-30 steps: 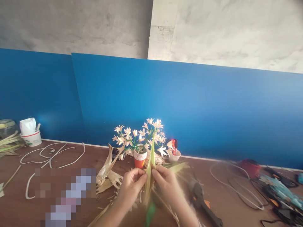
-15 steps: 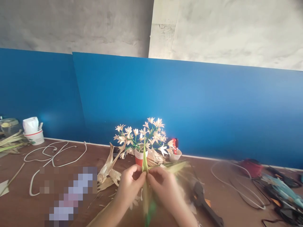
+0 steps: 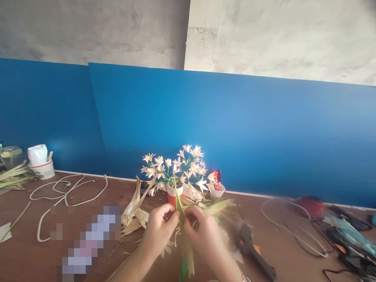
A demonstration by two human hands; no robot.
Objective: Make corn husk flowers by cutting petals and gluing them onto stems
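Observation:
Both my hands meet low in the middle of the view and pinch one long pale green corn husk strip (image 3: 179, 203). My left hand (image 3: 158, 231) grips it from the left with fingers curled. My right hand (image 3: 202, 229) grips it from the right. The strip's pointed tip stands up between my thumbs and its lower end hangs down past my wrists. Just behind my hands stands an orange paper cup (image 3: 174, 195) holding a bunch of cream husk flowers (image 3: 176, 166) on green stems.
Loose dried husks (image 3: 135, 213) lie left of my hands on the brown table. A black glue gun (image 3: 252, 250) lies to the right. White cables (image 3: 64, 194) curl at left, near a white bowl (image 3: 42, 169). Tools and cables crowd the far right (image 3: 343, 235). A blue panel backs the table.
The upright tip of the strip has grown shorter between my fingers, dropping from flower height to just above my thumbs. My hands stay together in nearly the same place.

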